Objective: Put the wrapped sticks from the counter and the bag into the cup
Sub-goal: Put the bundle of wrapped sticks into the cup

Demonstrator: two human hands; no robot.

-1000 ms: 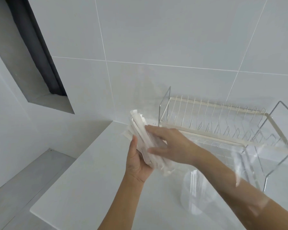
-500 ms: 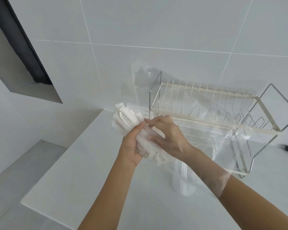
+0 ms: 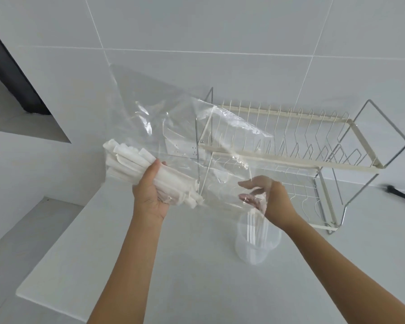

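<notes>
Head view. Setting: pale grey tiled wall point(image 3: 220, 26) with thin white grout lines; smooth matte white counter point(image 3: 173, 265); a dark-edged recess off to the far side of my left arm.

Item 1: wrapped sticks point(image 3: 136, 162), a bundle of long, flat white paper sleeves with squared ends, lying slantwise across my left hand point(image 3: 150, 195). My fingers curl around the bundle's middle, the thumb over the top; the ends fan out beyond both sides of my fist.

Item 2: bag point(image 3: 173, 118), thin, clear, crinkled plastic film, glossy at the creases, spread above and between my hands. My right hand point(image 3: 267, 195) is at its lower edge, the fingers partly bent behind the film; I cannot tell whether they pinch it.

Item 3: cup point(image 3: 257, 244), translucent plastic, round and tapered, upright on the counter just below my right hand. Contents: several white sticks standing on end.

Item 4: dish rack point(image 3: 313, 146), chrome wire with cream rails, beyond my right hand.
</notes>
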